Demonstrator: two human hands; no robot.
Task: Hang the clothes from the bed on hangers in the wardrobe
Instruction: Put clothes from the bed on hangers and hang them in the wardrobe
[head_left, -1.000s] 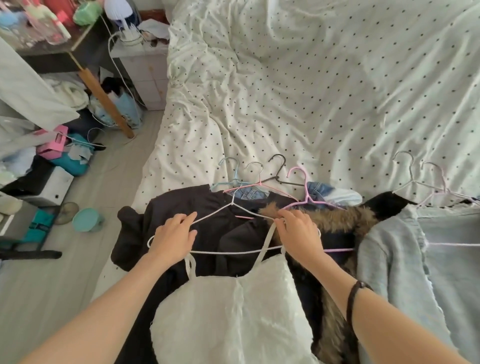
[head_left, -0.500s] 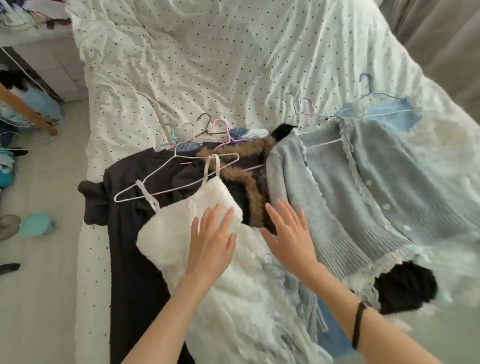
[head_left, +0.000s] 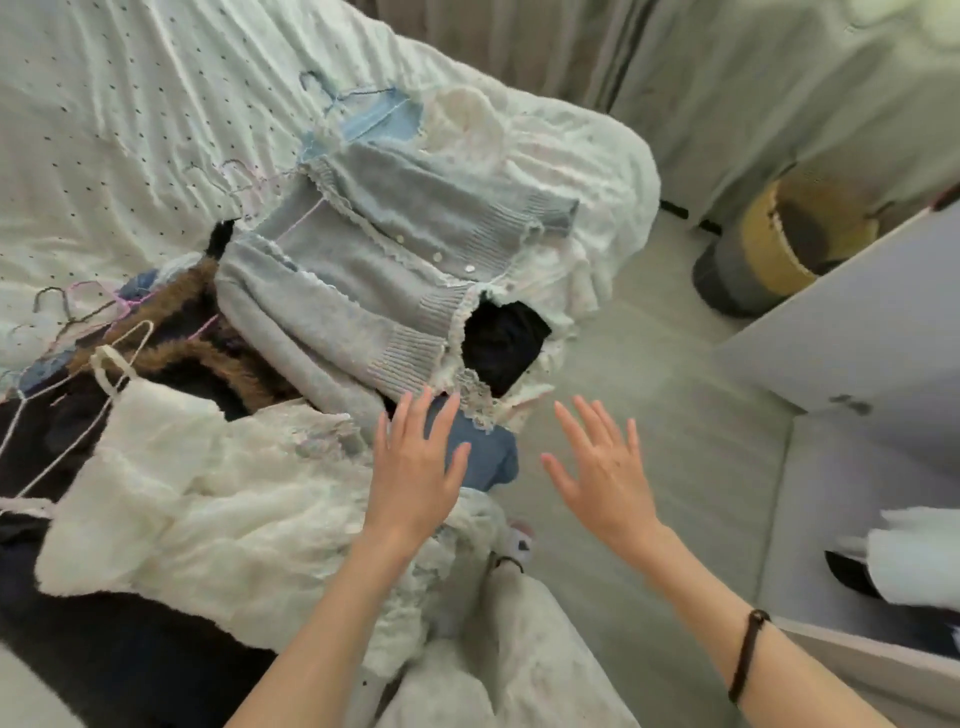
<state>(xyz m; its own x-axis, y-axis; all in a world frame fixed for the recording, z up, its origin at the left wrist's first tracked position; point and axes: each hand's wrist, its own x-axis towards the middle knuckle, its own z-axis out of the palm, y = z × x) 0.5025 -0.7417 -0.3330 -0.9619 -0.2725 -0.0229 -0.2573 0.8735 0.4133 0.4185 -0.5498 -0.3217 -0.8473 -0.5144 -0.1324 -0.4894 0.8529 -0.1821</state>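
Note:
A white strappy dress (head_left: 208, 499) on a white wire hanger (head_left: 78, 405) lies across a dark coat with a brown fur collar (head_left: 197, 332) at the bed's near edge. Right of it lies a grey buttoned cardigan (head_left: 363, 280) on a pink hanger, with a light blue garment (head_left: 374, 122) on a blue hanger behind it. My left hand (head_left: 415, 478) hovers flat, fingers spread, over the dress's right edge and a blue cloth (head_left: 488, 457). My right hand (head_left: 605, 478) is spread in the air past the bed's edge, holding nothing.
The dotted white bedsheet (head_left: 104, 130) fills the upper left. Several loose hangers (head_left: 78, 306) lie by the coat. A yellow basket (head_left: 774, 244) stands on the grey floor by the curtains. A white wardrobe door (head_left: 857, 332) is at the right.
The view has swung right toward the wardrobe. Both hands left the white hanger, passed flat over the dress and moved right; the right hand is now off the bed's edge.

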